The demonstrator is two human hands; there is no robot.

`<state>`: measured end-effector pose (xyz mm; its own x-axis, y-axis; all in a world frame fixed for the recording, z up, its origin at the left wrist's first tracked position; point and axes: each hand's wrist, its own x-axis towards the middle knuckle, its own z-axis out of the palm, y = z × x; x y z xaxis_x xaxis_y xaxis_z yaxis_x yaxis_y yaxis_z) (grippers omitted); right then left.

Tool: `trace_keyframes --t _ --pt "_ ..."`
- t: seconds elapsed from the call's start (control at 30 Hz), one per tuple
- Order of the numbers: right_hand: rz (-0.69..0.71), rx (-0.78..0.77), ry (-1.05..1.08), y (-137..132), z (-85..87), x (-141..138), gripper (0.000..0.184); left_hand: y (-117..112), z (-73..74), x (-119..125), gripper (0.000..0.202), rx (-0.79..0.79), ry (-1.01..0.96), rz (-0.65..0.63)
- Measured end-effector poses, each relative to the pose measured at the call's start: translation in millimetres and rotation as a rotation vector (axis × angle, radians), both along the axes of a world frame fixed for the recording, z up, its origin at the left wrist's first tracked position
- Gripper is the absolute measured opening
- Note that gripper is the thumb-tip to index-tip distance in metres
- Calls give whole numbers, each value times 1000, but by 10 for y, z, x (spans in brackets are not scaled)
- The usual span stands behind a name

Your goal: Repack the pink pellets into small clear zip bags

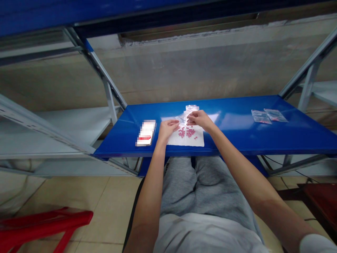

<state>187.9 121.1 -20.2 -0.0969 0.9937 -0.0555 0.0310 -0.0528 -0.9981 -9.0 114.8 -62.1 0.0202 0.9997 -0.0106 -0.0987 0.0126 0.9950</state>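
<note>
Over the blue shelf, my left hand (167, 130) pinches the near edge of a small clear plastic bag (180, 118). My right hand (199, 118) is just to the right of the bag, its fingertips pressed together; what lies between them is too small to make out. Below both hands a white sheet (185, 142) lies flat near the front edge. Small pink pieces (190, 132) are spread on it in two loose groups, with a few strays at the right. More clear bags (192, 108) lie just behind my right hand.
A phone (146, 133) lies left of the sheet on the blue shelf (226, 137). Two clear bags (275, 115) with reddish contents lie at the right. Metal uprights (105, 75) stand at both sides. A red plastic stool (47, 225) is on the floor at left.
</note>
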Motion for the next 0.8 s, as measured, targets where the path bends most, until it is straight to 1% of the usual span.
trace_keyframes --t 0.07,0.2,0.33,0.4,0.5,0.63,0.8 --pt "13 -16 24 8 7 -7 21 4 19 22 19 -17 -30 8" --pt "13 -62 122 26 5 3 23 10 28 33 20 -4 -25 10" --pt "-7 -119 202 36 -15 7 21 3 12 44 7 34 -13 -78" --pt "-16 -135 241 34 -18 -1 20 1 15 63 8 27 -19 -109" --pt "-37 -158 300 26 -3 -5 18 1 45 95 5 -2 -50 -106" --pt "-27 -194 336 17 31 21 21 1 80 121 8 30 -109 -113" --pt "-13 -187 308 17 20 53 19 5 43 140 12 18 -133 -64"
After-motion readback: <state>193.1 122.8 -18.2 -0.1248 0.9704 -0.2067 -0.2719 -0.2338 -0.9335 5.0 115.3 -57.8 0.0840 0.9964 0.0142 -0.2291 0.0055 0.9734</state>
